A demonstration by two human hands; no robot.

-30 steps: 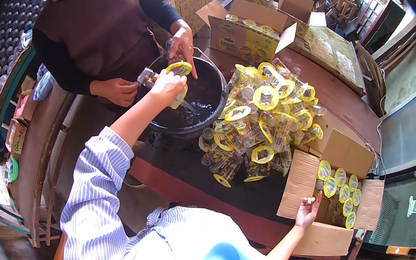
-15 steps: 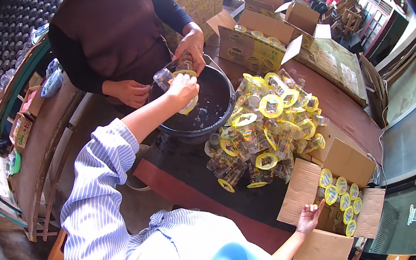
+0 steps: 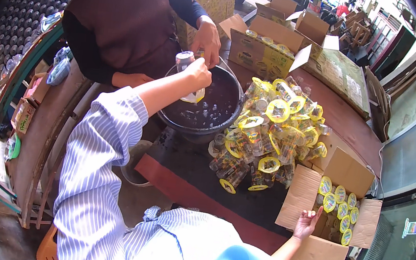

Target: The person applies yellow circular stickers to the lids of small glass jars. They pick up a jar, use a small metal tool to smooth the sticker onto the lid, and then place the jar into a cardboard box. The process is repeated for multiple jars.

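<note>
"So, your view?"
"On my feed, the left hand [image 3: 200, 73] pinches a clear cup [image 3: 184, 61] above the bucket [image 3: 199, 135]; the right hand [image 3: 305, 224], loosely spread, is beside the carton [image 3: 297, 195]."
"Labels?"
"Printed, yellow-rimmed lids [image 3: 329, 202]."

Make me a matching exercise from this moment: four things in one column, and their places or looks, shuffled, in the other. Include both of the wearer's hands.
Column one
1. Left hand
2. Right hand
3. Bucket
4. Heap of cups

Column two
a. On the table, between the bucket and the carton at lower right
b. Round and dark, with a hand above its opening
c. Beside the carton's folded-out flaps, index finger extended
d. Above the bucket's opening, at the end of a striped sleeve

Right pairs: 1-d, 2-c, 3-b, 4-a
</note>
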